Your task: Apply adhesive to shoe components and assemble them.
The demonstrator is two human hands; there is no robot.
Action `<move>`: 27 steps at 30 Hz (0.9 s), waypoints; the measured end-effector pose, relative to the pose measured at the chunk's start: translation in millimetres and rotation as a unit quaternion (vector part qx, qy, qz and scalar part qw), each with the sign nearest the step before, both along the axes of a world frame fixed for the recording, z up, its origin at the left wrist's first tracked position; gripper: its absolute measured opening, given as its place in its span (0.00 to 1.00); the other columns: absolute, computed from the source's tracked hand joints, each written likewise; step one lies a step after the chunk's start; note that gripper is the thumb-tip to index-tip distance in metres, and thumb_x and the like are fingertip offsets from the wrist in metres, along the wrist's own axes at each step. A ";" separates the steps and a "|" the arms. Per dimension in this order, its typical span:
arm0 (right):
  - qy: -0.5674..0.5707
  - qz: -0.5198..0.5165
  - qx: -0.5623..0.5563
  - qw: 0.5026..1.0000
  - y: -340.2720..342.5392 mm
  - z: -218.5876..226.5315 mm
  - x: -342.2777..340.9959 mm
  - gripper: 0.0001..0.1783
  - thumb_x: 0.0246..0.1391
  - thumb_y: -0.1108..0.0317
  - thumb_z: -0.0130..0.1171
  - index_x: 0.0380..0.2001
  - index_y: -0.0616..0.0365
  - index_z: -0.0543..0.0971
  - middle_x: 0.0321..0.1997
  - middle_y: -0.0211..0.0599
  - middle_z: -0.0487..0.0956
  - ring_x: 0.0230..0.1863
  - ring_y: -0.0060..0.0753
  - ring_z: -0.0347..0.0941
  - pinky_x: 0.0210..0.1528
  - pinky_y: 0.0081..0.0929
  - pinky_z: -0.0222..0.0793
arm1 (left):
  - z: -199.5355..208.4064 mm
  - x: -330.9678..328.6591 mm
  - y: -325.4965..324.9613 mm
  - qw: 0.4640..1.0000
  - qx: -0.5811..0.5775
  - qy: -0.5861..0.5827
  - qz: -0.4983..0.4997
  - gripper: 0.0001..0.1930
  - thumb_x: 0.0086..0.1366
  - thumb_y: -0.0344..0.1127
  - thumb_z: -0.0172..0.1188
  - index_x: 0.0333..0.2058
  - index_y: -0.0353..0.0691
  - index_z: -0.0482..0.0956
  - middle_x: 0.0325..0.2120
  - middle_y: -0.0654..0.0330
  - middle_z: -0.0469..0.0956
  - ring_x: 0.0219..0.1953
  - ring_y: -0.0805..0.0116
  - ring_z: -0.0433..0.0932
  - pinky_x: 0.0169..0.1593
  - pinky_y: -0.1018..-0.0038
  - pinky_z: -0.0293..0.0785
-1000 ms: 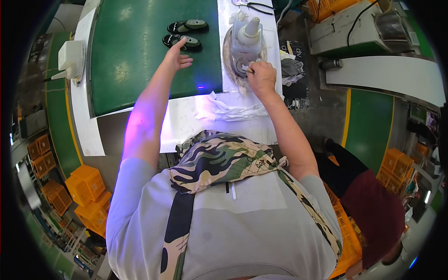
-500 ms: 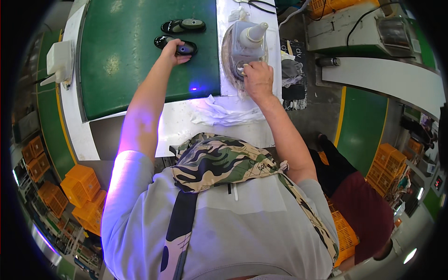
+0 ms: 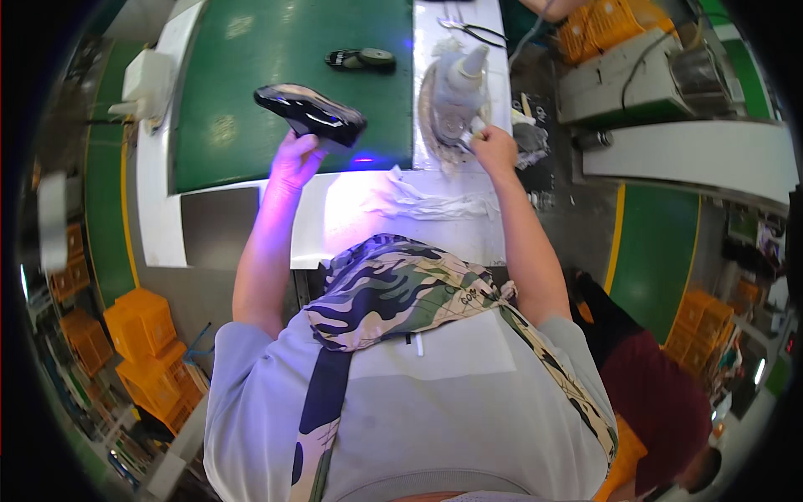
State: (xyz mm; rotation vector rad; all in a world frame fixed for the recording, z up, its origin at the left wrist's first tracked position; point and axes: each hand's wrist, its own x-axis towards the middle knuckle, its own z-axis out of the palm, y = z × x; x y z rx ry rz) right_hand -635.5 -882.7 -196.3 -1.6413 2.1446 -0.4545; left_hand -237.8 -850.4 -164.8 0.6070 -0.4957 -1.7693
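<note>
My left hand (image 3: 297, 159) is closed on a glossy black shoe (image 3: 311, 115), held up tilted on its side over the green belt (image 3: 234, 134). The shoe's pale inside edge faces away from me. Another dark shoe (image 3: 361, 59) lies farther up the belt, sole part showing. My right hand (image 3: 495, 151) is closed in a pinch beside a pale spouted bottle (image 3: 462, 82) on a round, stained tray (image 3: 427, 109). A small light-coloured end shows at its fingertips, but what they hold is too blurred to name.
A crumpled white cloth (image 3: 427, 201) lies along the near edge. Pliers (image 3: 473, 32) rest beyond the bottle. At left stands a white container with a spout (image 3: 149, 79). Orange crates (image 3: 142, 326) are stacked on the floor; a person in dark red (image 3: 657, 393) is at right.
My left hand has lifted the shoe off the belt, drawn it nearer and turned it. My right hand has moved right and slightly nearer, away from the bottle's base.
</note>
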 end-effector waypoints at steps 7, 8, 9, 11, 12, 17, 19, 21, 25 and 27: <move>-0.458 0.007 0.039 0.888 15.5 58.2 37.9 0.08 0.45 0.71 0.68 0.29 0.59 0.80 0.26 0.28 0.78 0.26 0.22 0.73 0.32 0.22 0.69 | 60.1 -9.3 79.7 0.885 -0.234 -0.384 0.123 0.37 0.48 0.23 0.72 0.58 0.35 0.66 0.52 0.54 0.76 0.52 0.60 0.77 0.59 0.66 0.73; -0.523 0.031 0.071 0.849 18.3 80.7 53.5 0.08 0.47 0.73 0.68 0.31 0.59 0.79 0.28 0.26 0.77 0.27 0.21 0.72 0.32 0.21 0.69 | 74.3 -21.8 95.1 0.864 -0.197 -0.432 0.168 0.29 0.51 0.24 0.71 0.53 0.35 0.72 0.51 0.55 0.77 0.50 0.64 0.79 0.58 0.67 0.74; -0.524 0.044 0.073 0.847 22.7 98.1 71.4 0.08 0.47 0.73 0.68 0.31 0.59 0.79 0.28 0.26 0.77 0.27 0.21 0.72 0.32 0.21 0.69 | 68.8 -11.5 99.1 0.752 -0.249 -0.595 0.137 0.29 0.53 0.27 0.72 0.54 0.36 0.72 0.50 0.54 0.78 0.51 0.64 0.79 0.58 0.70 0.74; -0.611 0.112 0.045 0.782 32.0 126.8 104.9 0.11 0.46 0.74 0.69 0.32 0.58 0.77 0.29 0.27 0.77 0.28 0.20 0.72 0.33 0.20 0.68 | 137.2 -20.0 106.6 0.355 -0.479 -0.768 0.232 0.28 0.54 0.27 0.72 0.53 0.33 0.72 0.48 0.50 0.79 0.50 0.60 0.80 0.57 0.70 0.75; -0.613 0.131 0.053 0.778 37.4 141.2 127.3 0.11 0.46 0.74 0.69 0.32 0.58 0.77 0.29 0.27 0.77 0.28 0.20 0.72 0.33 0.20 0.68 | 116.3 -15.3 116.4 0.585 -0.430 -0.601 0.334 0.26 0.53 0.27 0.72 0.50 0.31 0.72 0.47 0.46 0.79 0.48 0.55 0.81 0.55 0.67 0.77; -0.643 0.268 0.024 0.717 65.5 183.4 203.1 0.12 0.45 0.79 0.70 0.29 0.58 0.75 0.29 0.29 0.76 0.30 0.19 0.72 0.34 0.20 0.70 | 131.8 15.2 163.8 0.535 -0.441 -0.634 0.343 0.24 0.52 0.27 0.72 0.47 0.31 0.72 0.46 0.41 0.79 0.47 0.50 0.81 0.53 0.63 0.78; -0.644 0.299 0.028 0.703 74.6 188.6 226.7 0.12 0.46 0.80 0.69 0.28 0.59 0.74 0.30 0.29 0.76 0.31 0.20 0.72 0.34 0.20 0.70 | 143.2 21.7 182.5 0.498 -0.438 -0.660 0.354 0.25 0.51 0.27 0.72 0.47 0.31 0.72 0.46 0.41 0.79 0.47 0.49 0.81 0.52 0.63 0.78; -0.662 0.317 0.013 0.679 85.3 194.4 247.5 0.11 0.43 0.79 0.69 0.28 0.62 0.76 0.27 0.28 0.75 0.27 0.18 0.69 0.31 0.18 0.69 | 151.4 27.3 200.1 0.470 -0.432 -0.683 0.355 0.25 0.50 0.27 0.72 0.47 0.32 0.73 0.46 0.41 0.79 0.47 0.47 0.81 0.52 0.62 0.78; -0.641 0.364 0.010 0.676 94.9 185.9 275.7 0.11 0.44 0.79 0.68 0.26 0.61 0.74 0.28 0.28 0.74 0.28 0.17 0.68 0.29 0.20 0.68 | 152.5 36.5 226.3 0.449 -0.410 -0.701 0.374 0.25 0.50 0.25 0.70 0.47 0.32 0.73 0.46 0.42 0.79 0.47 0.47 0.81 0.51 0.61 0.78; -0.647 0.370 0.035 0.665 104.4 185.6 283.4 0.11 0.43 0.79 0.68 0.26 0.61 0.74 0.28 0.28 0.75 0.28 0.18 0.69 0.30 0.21 0.68 | 155.1 40.9 236.2 0.440 -0.402 -0.710 0.376 0.25 0.50 0.25 0.69 0.48 0.32 0.73 0.46 0.42 0.79 0.48 0.47 0.81 0.51 0.61 0.78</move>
